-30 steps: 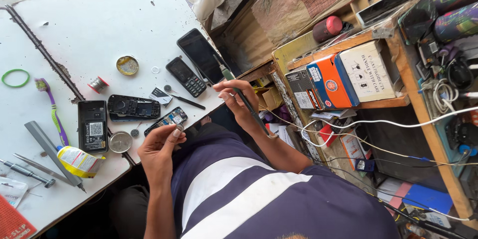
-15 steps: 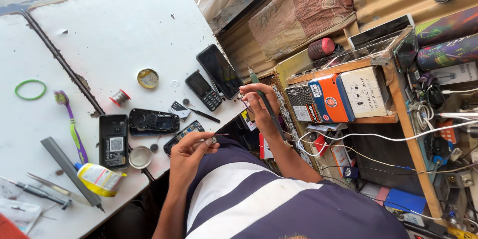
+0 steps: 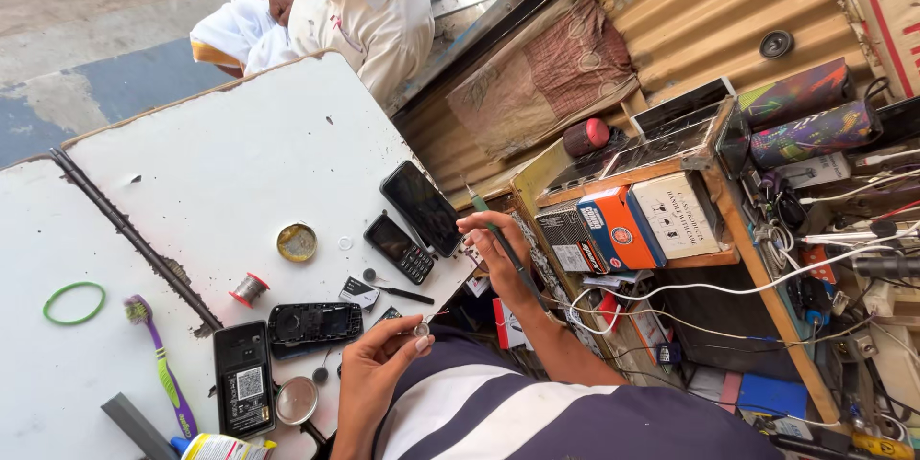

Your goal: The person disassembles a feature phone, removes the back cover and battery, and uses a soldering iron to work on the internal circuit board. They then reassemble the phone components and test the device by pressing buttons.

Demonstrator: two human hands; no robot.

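Roadside phone-repair stall: opened black keypad handsets (image 3: 313, 325) on scuffed white surface (image 3: 240, 163), small solder spool (image 3: 248, 288), wooden shelf (image 3: 652, 259) crammed with boxes and cables, corrugated metal wall (image 3: 709, 29).

Left hand (image 3: 379, 374) low and near the torso, fingers curled, thumb and forefinger (image 3: 419, 337) pinched tight on something tiny. Right hand (image 3: 498, 249) up and beyond the left, well apart from it, fingers closed in a pen-style grip around a thin tool. Right forearm bare, running back toward the body; left wrist bent, palm turned inward toward the chest.
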